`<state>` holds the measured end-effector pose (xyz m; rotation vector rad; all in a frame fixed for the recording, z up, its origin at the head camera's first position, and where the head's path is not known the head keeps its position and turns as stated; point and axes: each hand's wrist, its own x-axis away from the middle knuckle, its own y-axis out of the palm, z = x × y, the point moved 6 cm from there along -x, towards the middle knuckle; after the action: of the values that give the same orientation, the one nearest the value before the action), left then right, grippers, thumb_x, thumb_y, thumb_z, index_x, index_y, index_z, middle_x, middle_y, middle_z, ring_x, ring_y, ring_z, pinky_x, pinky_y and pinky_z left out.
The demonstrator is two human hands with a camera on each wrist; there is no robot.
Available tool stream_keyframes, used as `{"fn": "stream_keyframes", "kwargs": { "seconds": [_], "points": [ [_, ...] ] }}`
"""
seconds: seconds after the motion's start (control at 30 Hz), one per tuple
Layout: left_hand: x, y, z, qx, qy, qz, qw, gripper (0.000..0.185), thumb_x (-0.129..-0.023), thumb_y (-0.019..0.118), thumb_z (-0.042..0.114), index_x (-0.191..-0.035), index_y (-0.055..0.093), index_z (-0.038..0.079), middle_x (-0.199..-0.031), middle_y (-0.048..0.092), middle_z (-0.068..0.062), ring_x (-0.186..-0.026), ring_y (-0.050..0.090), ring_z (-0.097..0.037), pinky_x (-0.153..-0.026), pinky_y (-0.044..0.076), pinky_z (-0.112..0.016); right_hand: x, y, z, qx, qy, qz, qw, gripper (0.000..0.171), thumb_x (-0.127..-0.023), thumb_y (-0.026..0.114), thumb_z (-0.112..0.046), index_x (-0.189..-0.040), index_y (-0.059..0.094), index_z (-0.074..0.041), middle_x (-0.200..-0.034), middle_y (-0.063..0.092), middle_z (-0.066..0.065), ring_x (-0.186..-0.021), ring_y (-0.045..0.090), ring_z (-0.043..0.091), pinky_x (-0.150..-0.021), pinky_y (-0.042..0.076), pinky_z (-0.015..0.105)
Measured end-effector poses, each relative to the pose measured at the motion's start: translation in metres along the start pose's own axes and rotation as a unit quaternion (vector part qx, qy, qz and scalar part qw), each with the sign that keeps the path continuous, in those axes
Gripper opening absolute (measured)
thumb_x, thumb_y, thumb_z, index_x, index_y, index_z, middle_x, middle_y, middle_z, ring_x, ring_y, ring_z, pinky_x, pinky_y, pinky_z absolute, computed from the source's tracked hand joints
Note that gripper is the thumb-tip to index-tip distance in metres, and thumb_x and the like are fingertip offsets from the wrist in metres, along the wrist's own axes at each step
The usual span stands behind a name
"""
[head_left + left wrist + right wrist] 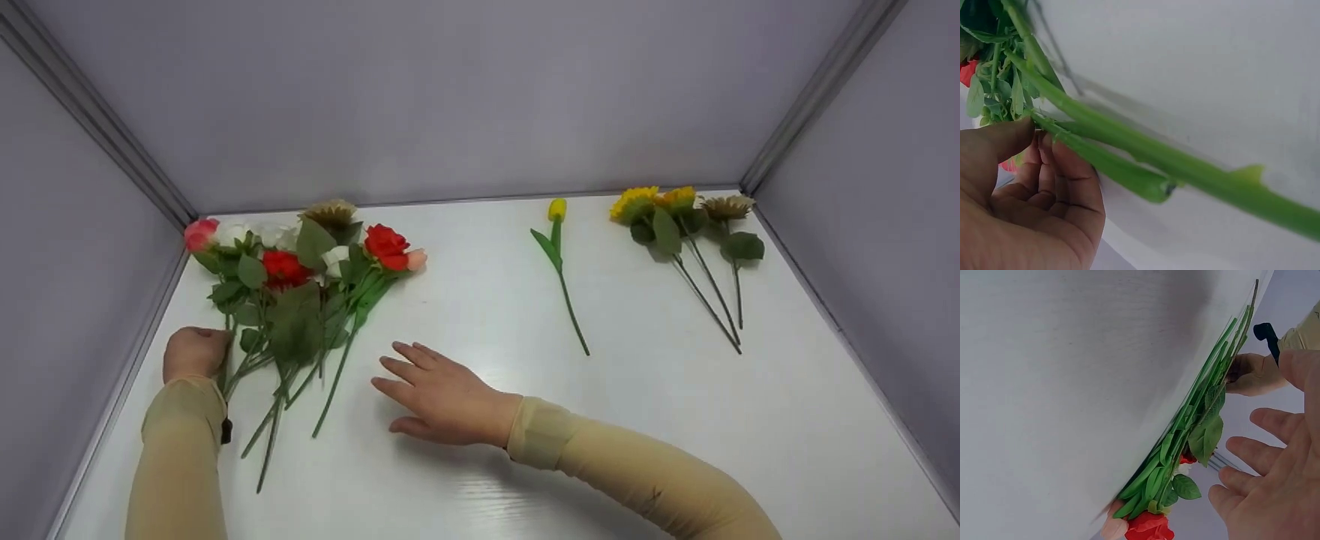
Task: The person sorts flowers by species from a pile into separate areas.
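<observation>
Artificial rose bunch (300,285): light, springy; best gripped low on stems. Stems pinched by left hand (193,352); right hand (439,397) held flat, fingers apart, beside bunch.

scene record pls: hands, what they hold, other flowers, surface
left hand: grips stems of the mixed flower bunch
right hand: fingers straight, palm down over the table, beside the bunch, holds nothing
yellow tulip: lies alone, mid table
sunflowers: three stems, far right
surface: white table, grey walls around
</observation>
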<state>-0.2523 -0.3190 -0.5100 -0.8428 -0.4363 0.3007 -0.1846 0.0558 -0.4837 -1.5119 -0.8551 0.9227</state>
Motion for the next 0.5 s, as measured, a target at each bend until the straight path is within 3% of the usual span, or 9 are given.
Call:
{"fn": "stream_keyframes", "kwargs": {
  "seconds": [0.17,0.33,0.5],
  "points": [
    [-0.001,0.000,0.001,-0.033,0.008,0.003,0.9994,0.043,-0.100,0.048,0.022,-0.117,0.064,-0.014,-0.120,0.063,-0.033,-0.109,0.059,-0.049,-0.093,0.050,-0.057,-0.001,0.002,-0.001,0.001,-0.006,0.004,1.000,0.065,-0.105,0.049,-0.054,-0.157,0.042,-0.015,-0.161,0.039,0.012,-0.154,0.019,0.030,-0.125,0.011,0.039],
    [-0.005,-0.001,0.007,-0.097,0.037,0.004,0.9946,0.028,-0.090,0.050,0.015,-0.074,0.064,-0.002,-0.089,0.068,-0.025,-0.081,0.061,-0.039,-0.072,0.053,-0.051,-0.001,0.004,-0.001,0.001,-0.005,0.002,1.000,0.064,-0.105,0.051,-0.053,-0.156,0.043,-0.016,-0.161,0.039,0.012,-0.155,0.018,0.029,-0.125,0.011,0.038],
    [-0.005,-0.003,0.010,-0.110,0.037,0.000,0.9932,0.028,-0.087,0.050,0.017,-0.061,0.052,0.008,-0.070,0.059,-0.013,-0.067,0.053,-0.030,-0.060,0.048,-0.043,0.000,0.006,0.000,0.008,-0.004,-0.001,1.000,0.062,-0.104,0.051,-0.053,-0.154,0.047,-0.015,-0.160,0.039,0.011,-0.154,0.019,0.030,-0.125,0.011,0.038]
  ]
}}
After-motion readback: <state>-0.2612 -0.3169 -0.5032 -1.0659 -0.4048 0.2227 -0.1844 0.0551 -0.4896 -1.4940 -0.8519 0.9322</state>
